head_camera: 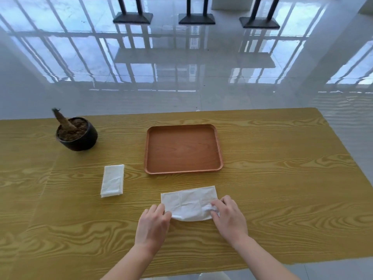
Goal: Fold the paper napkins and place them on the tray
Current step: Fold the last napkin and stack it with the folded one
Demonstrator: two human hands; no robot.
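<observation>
A white paper napkin (pixel 188 203) lies spread on the wooden table in front of me, its near edge lifted and curled. My left hand (pixel 152 225) pinches its near left corner. My right hand (pixel 229 216) pinches the crumpled near right corner. A brown wooden tray (pixel 149 152) sits just beyond the napkin, with nothing on it. A small stack of folded white napkins (pixel 112 180) lies to the left of the tray's near corner, apart from both hands.
A black pot (pixel 86 140) with soil and a cut brown stem stands at the table's far left. The yellow wood-grain table (pixel 282 188) extends right. Beyond its far edge lies glossy floor with dark stand bases (pixel 196 18).
</observation>
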